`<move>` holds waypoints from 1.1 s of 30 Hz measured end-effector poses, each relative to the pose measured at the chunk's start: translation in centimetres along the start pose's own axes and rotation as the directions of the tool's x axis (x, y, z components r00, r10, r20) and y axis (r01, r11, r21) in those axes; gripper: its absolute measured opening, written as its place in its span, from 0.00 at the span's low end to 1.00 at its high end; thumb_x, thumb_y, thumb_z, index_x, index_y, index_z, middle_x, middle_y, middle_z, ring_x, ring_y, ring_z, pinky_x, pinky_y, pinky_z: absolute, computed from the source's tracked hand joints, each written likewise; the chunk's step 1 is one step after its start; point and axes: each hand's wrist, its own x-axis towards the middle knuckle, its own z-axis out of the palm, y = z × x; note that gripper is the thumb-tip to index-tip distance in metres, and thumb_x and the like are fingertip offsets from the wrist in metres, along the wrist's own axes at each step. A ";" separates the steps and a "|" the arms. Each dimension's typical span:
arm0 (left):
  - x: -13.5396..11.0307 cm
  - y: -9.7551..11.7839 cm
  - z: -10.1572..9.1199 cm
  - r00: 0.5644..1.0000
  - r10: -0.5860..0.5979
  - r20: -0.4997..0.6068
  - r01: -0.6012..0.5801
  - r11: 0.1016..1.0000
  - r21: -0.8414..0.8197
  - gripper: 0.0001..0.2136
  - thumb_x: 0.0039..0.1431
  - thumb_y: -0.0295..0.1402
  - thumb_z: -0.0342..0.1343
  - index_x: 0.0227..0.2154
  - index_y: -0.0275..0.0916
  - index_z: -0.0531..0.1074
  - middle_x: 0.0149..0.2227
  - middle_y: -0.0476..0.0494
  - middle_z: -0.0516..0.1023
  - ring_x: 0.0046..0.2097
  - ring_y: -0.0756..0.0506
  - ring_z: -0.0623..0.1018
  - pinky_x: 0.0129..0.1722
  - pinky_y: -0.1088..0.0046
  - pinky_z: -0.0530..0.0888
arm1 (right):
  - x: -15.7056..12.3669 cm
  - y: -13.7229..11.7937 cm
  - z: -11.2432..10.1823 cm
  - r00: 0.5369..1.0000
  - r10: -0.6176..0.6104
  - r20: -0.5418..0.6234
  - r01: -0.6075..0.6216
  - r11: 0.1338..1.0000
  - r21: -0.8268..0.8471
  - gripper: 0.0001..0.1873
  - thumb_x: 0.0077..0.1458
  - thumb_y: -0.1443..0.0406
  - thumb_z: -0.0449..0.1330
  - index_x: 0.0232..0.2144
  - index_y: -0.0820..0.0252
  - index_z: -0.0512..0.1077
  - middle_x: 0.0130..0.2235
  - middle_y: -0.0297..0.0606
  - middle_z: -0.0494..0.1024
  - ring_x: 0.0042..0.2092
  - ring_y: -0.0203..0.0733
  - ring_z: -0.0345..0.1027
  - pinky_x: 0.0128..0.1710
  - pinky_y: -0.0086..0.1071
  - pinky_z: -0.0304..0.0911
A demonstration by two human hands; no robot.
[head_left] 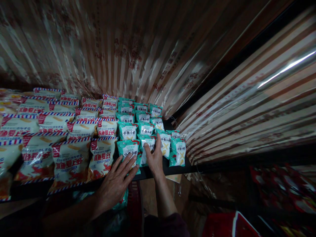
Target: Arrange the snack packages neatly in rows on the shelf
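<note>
At the front edge of the shelf (pixel 172 170), the left hand (pixel 116 184) and right hand (pixel 154 158) lay flat, fingers spread, on 2 green packets (pixel 128 147). They seemed to be straightening the front row; levelling it would call for light, even pushes

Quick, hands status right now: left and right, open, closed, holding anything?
Left hand: open, fingers spread on the front teal packet, not gripping.
Right hand: open, flat on the neighbouring teal packet, holding nothing.
</note>
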 end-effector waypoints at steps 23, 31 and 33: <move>0.5 0.3 -0.1 0.997 -0.020 -0.071 0.019 1.000 -0.019 0.33 0.55 0.28 0.56 0.64 0.39 0.53 0.68 0.33 0.45 0.68 0.33 0.48 0.63 0.53 0.52 | 9.7 -2.8 -2.2 0.997 -0.030 0.076 0.034 0.998 -0.050 0.33 0.61 0.45 0.45 0.56 0.61 0.67 0.58 0.46 0.70 0.60 0.48 0.61 0.61 0.46 0.55; 0.4 0.1 -0.2 0.997 -0.020 -0.073 0.017 0.999 -0.038 0.36 0.54 0.28 0.56 0.65 0.41 0.50 0.69 0.34 0.43 0.68 0.33 0.48 0.63 0.53 0.53 | 14.0 -4.9 -1.5 0.984 0.047 0.170 0.000 0.964 -0.267 0.29 0.64 0.49 0.39 0.49 0.58 0.71 0.49 0.45 0.76 0.54 0.49 0.67 0.55 0.42 0.58; 0.4 0.1 -0.3 0.997 -0.025 -0.074 0.022 0.999 -0.043 0.35 0.55 0.27 0.55 0.65 0.41 0.50 0.69 0.34 0.43 0.68 0.33 0.47 0.63 0.53 0.53 | 14.7 -5.0 -1.6 0.978 0.073 0.196 -0.006 0.946 -0.325 0.28 0.64 0.49 0.38 0.48 0.56 0.71 0.47 0.44 0.77 0.52 0.50 0.68 0.54 0.42 0.59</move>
